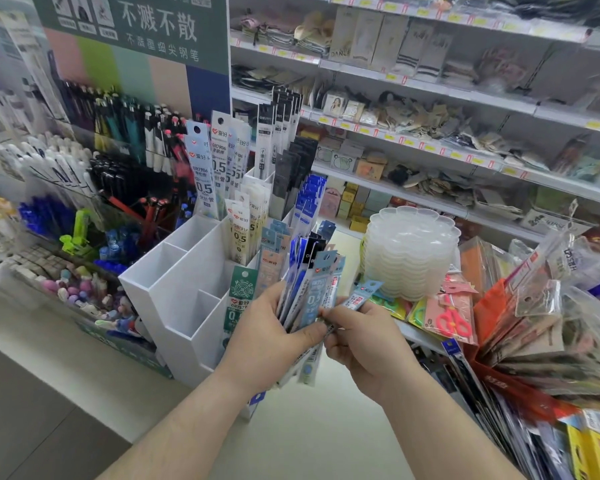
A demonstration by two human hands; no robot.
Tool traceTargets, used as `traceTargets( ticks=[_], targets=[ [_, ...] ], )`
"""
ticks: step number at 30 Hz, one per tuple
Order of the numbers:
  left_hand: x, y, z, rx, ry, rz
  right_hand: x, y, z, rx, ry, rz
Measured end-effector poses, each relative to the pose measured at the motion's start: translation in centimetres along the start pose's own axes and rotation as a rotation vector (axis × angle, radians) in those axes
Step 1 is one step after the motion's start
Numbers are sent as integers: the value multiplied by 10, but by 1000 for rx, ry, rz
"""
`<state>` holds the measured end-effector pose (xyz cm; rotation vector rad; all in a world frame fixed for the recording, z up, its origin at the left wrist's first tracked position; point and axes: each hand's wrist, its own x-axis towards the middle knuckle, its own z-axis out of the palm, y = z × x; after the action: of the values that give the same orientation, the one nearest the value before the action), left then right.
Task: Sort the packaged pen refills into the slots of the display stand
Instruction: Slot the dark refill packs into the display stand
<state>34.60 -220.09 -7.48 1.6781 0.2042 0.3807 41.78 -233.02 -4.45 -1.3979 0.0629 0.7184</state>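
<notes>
Left of centre, the white display stand (184, 292) sits on the bench (84, 348). Its left-hand slots, at frame centre-left, show bare white walls with no packets visible in them. The slots further right and towards the back are stocked: pale packets marked 0.5 (207, 174) stand upright at upper centre, with black packets (293, 174) and blue packets (309, 202) just beside them to the right.

At lower centre, the left hand (271, 337) grips a fanned bundle of packaged pen refills (309, 292), fingers curled round its lower part. The bundle's long axis runs near vertical, leaning slightly right; the hang-hole headers point up, towards the stand, and the lower ends point down towards the person.

Right of the bundle, the right hand (364, 344) pinches a single light-blue packet (362, 299) between thumb and fingertips. This packet tilts further, its header aimed to the upper right.

Assessment: the task appears partly done. Several slots are filled, several stay unfilled, and the whole held bundle is yet to be placed. The right hand appears to be separating one packet for its slot.
</notes>
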Motion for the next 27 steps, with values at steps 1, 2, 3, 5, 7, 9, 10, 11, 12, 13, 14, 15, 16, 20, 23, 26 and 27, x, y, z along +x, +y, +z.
traceTargets(
  ticks=[1,2,3,5,7,9,10,11,12,13,14,15,16,20,23,26,27],
  targets=[
    [1,-1,-1,6,-6,-11,0,1,-1,31,-29,21],
    [1,-2,-2,10,-17,-22,-1,1,-1,64,-61,39],
    [1,-1,-3,9,-25,-31,-1,1,-1,101,-96,51],
    [2,-2,-5,-28,-16,-59,-2,0,-3,192,-173,70],
    [3,-4,-7,-102,11,-117,-4,-1,-3,295,-232,86],
    [3,-5,-7,-161,15,-164,-6,1,-2,363,-229,80],
    [2,-6,-6,-186,10,-178,-6,3,-1,367,-201,71],
    [2,-6,-4,-208,8,-190,-5,6,-1,353,-165,61],
    [2,-6,-3,-225,7,-200,-5,8,0,323,-134,52],
    [1,-6,-1,-238,5,-207,-5,10,1,281,-117,41],
    [1,-6,-1,-248,-2,-211,-5,11,1,239,-111,32],
    [2,-6,-1,-255,-12,-214,-5,12,1,208,-112,26],
    [2,-7,-1,-259,-24,-218,-6,12,1,195,-112,26],
    [1,-8,-4,-266,-71,-240,-6,13,-1,127,-44,28],
    [-1,-8,-4,-264,-94,-238,-6,14,-2,77,12,-1],
    [-2,-9,-4,-270,-86,-227,-7,12,-4,119,-4,-19],
    [-2,-9,-5,-282,-84,-230,-8,12,-5,122,-19,-29]
  ],
)
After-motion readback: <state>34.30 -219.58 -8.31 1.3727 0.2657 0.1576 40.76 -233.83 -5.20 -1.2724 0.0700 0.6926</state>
